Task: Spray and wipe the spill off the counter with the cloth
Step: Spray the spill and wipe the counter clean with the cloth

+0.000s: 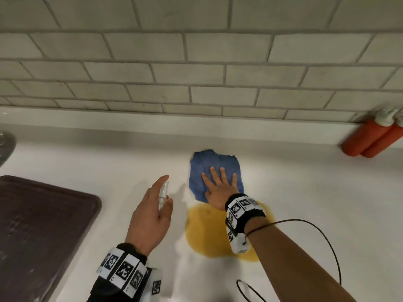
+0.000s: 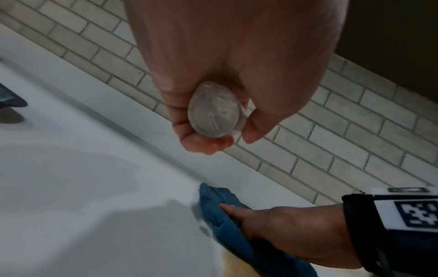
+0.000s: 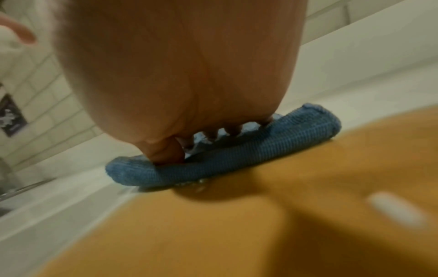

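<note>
My right hand (image 1: 218,189) lies flat on the cloth (image 1: 212,171), fingers straight and spread, palm pressing it to the counter (image 1: 305,192). The cloth is blue, ribbed and nubbly in the right wrist view, bunched into a soft rounded pad. Its near edge touches the far rim of the spill (image 1: 209,232), a smooth, glossy amber-yellow puddle with a rounded outline that spreads toward me under my right wrist. A few small bubbles sit where cloth meets liquid.

My left hand (image 1: 150,216) hovers above the counter left of the spill, fingers and thumb curled round a small clear plastic bottle (image 1: 163,196). In the left wrist view I see its oval base ringed by my fingertips. The index finger reaches along its top.

The counter is smooth, white and faintly shiny. Behind it runs a wall (image 1: 196,62) of matte pale rectangular tiles with grey grout. A dark brown tray (image 1: 43,225) with rounded corners lies at my left. Two orange cylindrical bottles with white tops (image 1: 370,138) stand against the wall at far right.
</note>
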{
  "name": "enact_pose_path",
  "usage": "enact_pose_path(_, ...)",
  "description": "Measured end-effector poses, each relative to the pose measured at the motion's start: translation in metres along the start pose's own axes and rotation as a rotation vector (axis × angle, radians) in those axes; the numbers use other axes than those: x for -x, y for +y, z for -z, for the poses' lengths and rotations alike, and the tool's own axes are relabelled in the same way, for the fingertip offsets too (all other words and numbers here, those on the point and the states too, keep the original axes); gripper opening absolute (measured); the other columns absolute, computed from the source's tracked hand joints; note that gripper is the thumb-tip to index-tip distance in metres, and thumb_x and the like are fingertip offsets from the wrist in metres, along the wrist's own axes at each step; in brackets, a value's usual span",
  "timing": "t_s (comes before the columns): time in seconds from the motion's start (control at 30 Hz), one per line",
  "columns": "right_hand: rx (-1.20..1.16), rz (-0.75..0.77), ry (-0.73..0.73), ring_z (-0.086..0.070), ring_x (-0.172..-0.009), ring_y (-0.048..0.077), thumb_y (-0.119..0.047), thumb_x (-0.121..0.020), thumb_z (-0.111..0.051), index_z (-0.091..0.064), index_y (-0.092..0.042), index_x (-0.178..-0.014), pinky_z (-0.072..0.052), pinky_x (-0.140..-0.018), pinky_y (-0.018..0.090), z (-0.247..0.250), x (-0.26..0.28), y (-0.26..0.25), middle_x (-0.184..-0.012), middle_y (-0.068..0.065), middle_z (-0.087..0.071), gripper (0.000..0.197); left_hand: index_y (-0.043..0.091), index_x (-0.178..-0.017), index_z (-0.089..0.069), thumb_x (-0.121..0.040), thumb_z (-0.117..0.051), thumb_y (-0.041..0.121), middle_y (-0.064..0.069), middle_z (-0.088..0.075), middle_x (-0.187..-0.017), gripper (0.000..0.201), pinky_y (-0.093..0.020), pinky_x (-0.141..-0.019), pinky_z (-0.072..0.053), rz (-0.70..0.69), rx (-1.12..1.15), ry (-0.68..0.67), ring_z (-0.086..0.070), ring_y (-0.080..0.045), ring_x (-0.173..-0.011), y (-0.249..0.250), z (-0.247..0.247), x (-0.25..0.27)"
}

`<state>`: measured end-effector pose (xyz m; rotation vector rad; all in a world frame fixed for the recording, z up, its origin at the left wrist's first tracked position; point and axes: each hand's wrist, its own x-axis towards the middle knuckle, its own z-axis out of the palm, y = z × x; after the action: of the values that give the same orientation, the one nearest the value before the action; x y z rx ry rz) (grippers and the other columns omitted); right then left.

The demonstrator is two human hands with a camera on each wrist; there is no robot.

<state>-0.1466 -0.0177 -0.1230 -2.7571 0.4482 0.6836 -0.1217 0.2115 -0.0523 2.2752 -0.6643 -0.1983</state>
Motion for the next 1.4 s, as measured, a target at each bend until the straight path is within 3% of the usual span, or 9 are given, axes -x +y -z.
enact_pose_path(0.27,0.072,0.094,-0.011,0.025,-0.145,0.031,-0.043,-0.101,-0.024,0.009,-0.031,-0.154,0.014,-0.113,0.062,-0.023,0.015,-0.069,-0.16,-0.001,0.024,0.063,0.036,-0.148,-0.04,-0.097,-0.056,0.02,0.016,-0.053,-0.136,0.057,-0.027,-0.093,-0.042,0.018,0.008,-0.029,-0.057,-0.013,-0.119,-0.019,0.02,0.007)
enact_pose_path(0.6,-0.079,-0.161,0.039,0.016,-0.148,0.027,-0.046,-0.101,-0.023,0.009,-0.039,-0.152,0.003,-0.117,0.06,-0.011,0.036,0.035,-0.161,-0.007,0.019,0.06,0.052,-0.134,-0.045,-0.095,-0.059,0.021,0.012,-0.062,-0.113,0.052,-0.047,-0.084,-0.055,0.001,0.112,-0.051,-0.064,-0.014,-0.089,-0.013,0.021,0.019)
enact_pose_path(0.77,-0.143,-0.323,0.098,0.013,-0.149,0.029,-0.043,-0.102,-0.022,0.009,-0.036,-0.153,0.001,-0.117,0.059,-0.034,0.092,0.086,-0.162,-0.003,0.017,0.06,0.056,-0.141,-0.035,-0.099,-0.053,0.03,-0.008,-0.06,-0.126,0.053,-0.051,-0.079,-0.06,0.043,0.195,-0.134,-0.066,-0.032,-0.1,-0.005,0.01,0.023)
enact_pose_path(0.9,-0.131,-0.397,0.13,0.009,-0.149,0.031,-0.048,-0.097,-0.009,0.01,-0.032,-0.153,-0.005,-0.116,0.06,-0.074,0.15,0.085,-0.163,0.001,0.015,0.062,0.042,-0.145,-0.039,-0.098,-0.056,0.026,0.005,-0.054,-0.144,0.052,-0.047,-0.101,-0.049,0.019,0.097,-0.084,-0.058,-0.024,-0.122,0.006,0.002,0.027)
enact_pose_path(0.97,-0.119,-0.393,0.143,-0.005,-0.149,0.036,-0.05,-0.087,-0.002,-0.002,-0.03,-0.155,-0.015,-0.113,0.062,-0.094,0.179,0.074,-0.164,0.005,0.002,0.071,0.037,-0.144,-0.044,-0.097,-0.058,0.022,0.008,-0.054,-0.145,0.051,-0.041,-0.103,-0.046,0.02,0.083,-0.057,-0.056,-0.02,-0.125,0.009,0.0,0.027)
enact_pose_path(1.1,-0.09,-0.443,0.125,-0.054,-0.123,0.044,-0.042,-0.085,-0.032,-0.048,-0.018,-0.141,-0.048,-0.083,0.069,-0.114,0.193,0.068,-0.143,0.014,-0.051,0.063,0.036,-0.141,-0.046,-0.096,-0.059,0.019,0.008,-0.055,-0.144,0.05,-0.039,-0.103,-0.046,0.021,0.086,-0.055,-0.055,-0.019,-0.126,0.01,-0.002,0.03)
enact_pose_path(1.17,-0.095,-0.411,0.121,-0.042,-0.132,0.048,-0.044,-0.085,-0.023,-0.036,-0.017,-0.148,-0.04,-0.091,0.074,-0.101,0.18,0.066,-0.152,0.017,-0.038,0.069,0.035,-0.141,-0.047,-0.096,-0.059,0.019,0.008,-0.055,-0.143,0.05,-0.039,-0.101,-0.046,0.016,0.089,-0.053,-0.056,-0.019,-0.124,0.01,-0.002,0.033)
enact_pose_path(1.27,-0.12,-0.357,0.094,0.01,-0.148,0.038,-0.046,-0.094,-0.01,0.009,-0.028,-0.154,-0.005,-0.113,0.068,-0.079,0.149,0.069,-0.162,0.006,0.016,0.065,0.036,-0.141,-0.046,-0.095,-0.059,0.019,0.008,-0.056,-0.141,0.051,-0.037,-0.097,-0.047,0.028,0.098,-0.043,-0.058,-0.02,-0.119,0.005,0.002,0.039)
enact_pose_path(1.4,-0.089,-0.32,0.062,0.019,-0.146,0.038,-0.044,-0.101,-0.021,0.017,-0.032,-0.151,0.002,-0.113,0.069,-0.048,0.094,0.052,-0.16,0.005,0.024,0.064,0.043,-0.138,-0.045,-0.095,-0.06,0.022,0.009,-0.059,-0.133,0.051,-0.041,-0.088,-0.052,0.058,0.106,-0.019,-0.063,-0.024,-0.101,-0.011,0.012,0.048)
